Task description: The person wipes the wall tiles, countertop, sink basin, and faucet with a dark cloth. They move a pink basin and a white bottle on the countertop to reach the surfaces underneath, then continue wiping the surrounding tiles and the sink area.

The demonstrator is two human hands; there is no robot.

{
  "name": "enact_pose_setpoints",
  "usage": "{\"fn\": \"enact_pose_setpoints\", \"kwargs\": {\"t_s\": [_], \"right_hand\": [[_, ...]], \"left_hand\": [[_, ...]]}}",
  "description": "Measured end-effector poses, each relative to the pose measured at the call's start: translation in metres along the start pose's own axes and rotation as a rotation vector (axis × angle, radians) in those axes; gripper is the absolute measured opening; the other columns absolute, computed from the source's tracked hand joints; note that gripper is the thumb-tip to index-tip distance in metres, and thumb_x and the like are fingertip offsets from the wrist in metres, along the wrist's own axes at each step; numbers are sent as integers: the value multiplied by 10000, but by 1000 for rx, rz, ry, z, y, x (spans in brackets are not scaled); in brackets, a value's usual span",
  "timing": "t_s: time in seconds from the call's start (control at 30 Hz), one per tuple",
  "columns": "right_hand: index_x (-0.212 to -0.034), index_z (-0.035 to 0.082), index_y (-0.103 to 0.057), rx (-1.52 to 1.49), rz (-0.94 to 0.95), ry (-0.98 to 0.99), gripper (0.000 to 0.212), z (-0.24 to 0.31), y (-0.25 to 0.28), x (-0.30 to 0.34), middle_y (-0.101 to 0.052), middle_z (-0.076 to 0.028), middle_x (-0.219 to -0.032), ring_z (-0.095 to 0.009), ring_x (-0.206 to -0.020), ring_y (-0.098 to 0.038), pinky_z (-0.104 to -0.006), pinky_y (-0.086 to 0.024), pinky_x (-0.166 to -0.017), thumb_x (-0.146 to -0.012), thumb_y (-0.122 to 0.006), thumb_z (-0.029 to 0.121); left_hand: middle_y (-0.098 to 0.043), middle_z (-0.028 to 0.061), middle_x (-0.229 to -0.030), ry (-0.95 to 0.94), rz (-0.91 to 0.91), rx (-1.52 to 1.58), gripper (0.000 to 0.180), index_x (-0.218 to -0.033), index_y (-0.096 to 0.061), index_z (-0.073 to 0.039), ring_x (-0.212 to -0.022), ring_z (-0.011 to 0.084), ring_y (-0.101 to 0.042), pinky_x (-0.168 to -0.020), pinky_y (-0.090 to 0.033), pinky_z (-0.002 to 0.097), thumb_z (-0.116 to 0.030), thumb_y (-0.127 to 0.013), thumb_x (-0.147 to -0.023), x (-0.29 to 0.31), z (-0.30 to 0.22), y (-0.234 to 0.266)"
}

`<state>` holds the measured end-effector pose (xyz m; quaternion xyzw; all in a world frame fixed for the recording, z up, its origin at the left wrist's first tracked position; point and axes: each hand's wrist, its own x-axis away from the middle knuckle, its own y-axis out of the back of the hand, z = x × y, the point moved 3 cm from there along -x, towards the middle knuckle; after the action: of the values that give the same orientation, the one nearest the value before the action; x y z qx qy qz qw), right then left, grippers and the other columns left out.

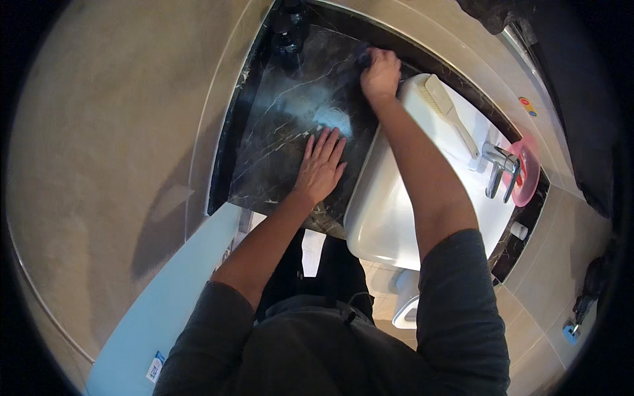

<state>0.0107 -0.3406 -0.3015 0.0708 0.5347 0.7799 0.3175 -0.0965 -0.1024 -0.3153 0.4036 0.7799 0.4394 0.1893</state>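
My left hand lies flat on the dark, white-veined marble counter, fingers spread and nothing in it. At the far edge of the counter, near the back left corner of the white sink, my right hand is closed over a small dark wad that looks like cloth. Most of that wad is hidden under the fingers, so its exact kind cannot be made out. A wet-looking, glossy patch shines on the stone between the two hands.
Right of the counter is a white sink with a chrome faucet. A pale-handled brush lies on its rim. A pink dish stands behind the faucet. Dark bottles occupy the far left corner. A light blue door stands at left.
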Motion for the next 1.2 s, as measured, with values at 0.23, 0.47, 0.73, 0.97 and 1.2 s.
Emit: {"fn": "enact_pose_setpoints", "kwargs": {"t_s": [0.23, 0.47, 0.73, 0.97, 1.2], "right_hand": [[-1216, 148, -700, 93, 244, 245, 317, 46, -40, 56, -584, -131, -1304, -352, -1195, -541, -508, -473, -952, -918, -595, 122], [-1227, 141, -704, -58, 497, 512, 317, 56, -15, 61, -583, -140, -1328, -351, -1247, -543, -522, -465, -1021, -937, -581, 118], [-1298, 116, -660, 163, 411, 260, 344, 53, -17, 49, -538, -123, -1365, -335, -1276, -496, -531, -459, -981, -975, -548, 152], [-1292, 245, -710, -101, 870, 949, 381, 102, -15, 143, -570, -56, -1362, -294, -1321, -506, -496, -432, -1064, -950, -572, 151], [-1303, 177, -677, 155, 293, 277, 376, 47, 2, 103, -565, -122, -1285, -350, -1235, -519, -527, -451, -960, -948, -554, 166]], "left_hand": [[-387, 178, -1603, 26, -57, -13, 587, -1505, -496, -67, -1537, 377, -294, -1275, -173, 579, -220, -677, -968, -3, 0, -12], [-406, 184, -1585, 47, -52, -93, 564, -1477, -521, -54, -1525, 389, -313, -1265, -207, 582, -195, -682, -956, -4, -3, -10], [-369, 165, -1631, 152, -71, -75, 602, -1510, -479, -52, -1543, 357, -298, -1262, -230, 555, -186, -679, -958, 27, -29, -16], [-389, 158, -1625, 117, 8, -47, 575, -1513, -487, -67, -1529, 349, -327, -1265, -230, 541, -177, -654, -974, 74, -14, -20], [-367, 127, -1649, 130, 25, -100, 558, -1517, -493, -86, -1553, 298, -295, -1264, -232, 533, -208, -624, -989, 125, -8, 6]]}}
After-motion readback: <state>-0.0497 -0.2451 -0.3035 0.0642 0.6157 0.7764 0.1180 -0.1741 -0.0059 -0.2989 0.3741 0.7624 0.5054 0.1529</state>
